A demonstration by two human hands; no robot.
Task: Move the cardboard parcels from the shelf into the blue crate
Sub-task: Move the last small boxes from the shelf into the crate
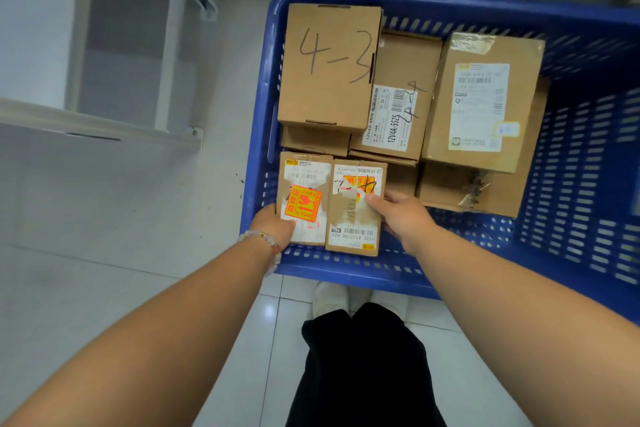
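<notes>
The blue crate [571, 166] stands on the floor in front of me and holds several cardboard parcels. Two small labelled parcels lie side by side at its near left corner. My left hand [275, 224] grips the left one, the parcel with the orange sticker [304, 184]. My right hand [403, 213] holds the right one, the parcel with the barcode label [353, 215], thumb on top. Behind them sit a parcel marked 4-3 [329, 66], a parcel with a 12V4A label [398, 97] and a larger labelled parcel [485, 100] stacked on another.
A white metal shelf [104, 121] stands to the left of the crate, its visible levels bare. White floor tiles lie below, with my legs in black trousers [360, 364] at the crate's near edge. A dark opening lies beyond the crate.
</notes>
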